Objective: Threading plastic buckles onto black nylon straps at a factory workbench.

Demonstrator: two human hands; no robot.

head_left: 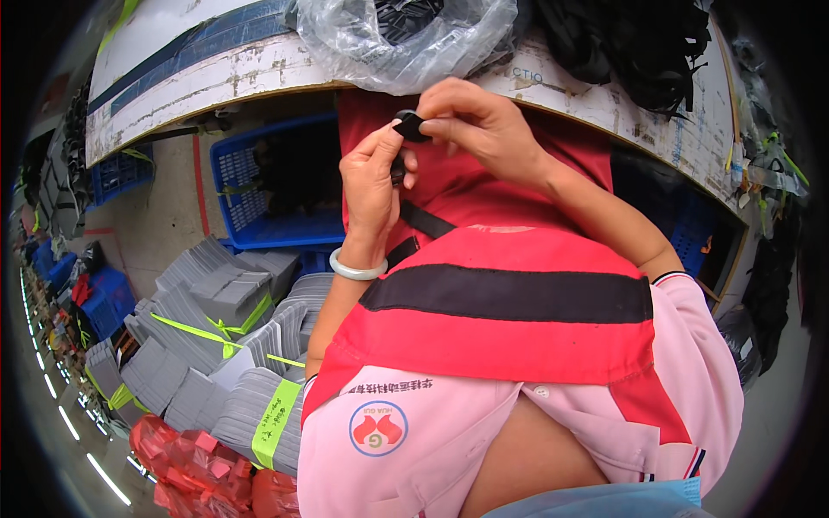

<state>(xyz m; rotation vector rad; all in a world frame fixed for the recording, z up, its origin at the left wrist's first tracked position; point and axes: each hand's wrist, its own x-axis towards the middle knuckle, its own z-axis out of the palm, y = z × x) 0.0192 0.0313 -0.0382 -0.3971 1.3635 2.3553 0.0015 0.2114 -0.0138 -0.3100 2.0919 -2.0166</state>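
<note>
Both of my hands meet over my lap, just in front of the table edge, on a small black piece of strap-like material (411, 127). My left hand (373, 177), with a pale bangle at its wrist, pinches the piece from the left; more black material shows under its fingers. From the right, my right hand (486, 131) grips the other side between thumb and fingertips. The piece's exact kind is too small to tell. A black strap (427, 220) lies across my red apron below; whether it joins the held piece I cannot tell.
On the worn white table (250, 73) sit a see-through plastic bag (345, 43) with black pieces and a heap of black straps (630, 52). A blue crate (285, 233) stands below left. Grey pad stacks (229, 293) and red plastic bags (207, 470) lie beside me.
</note>
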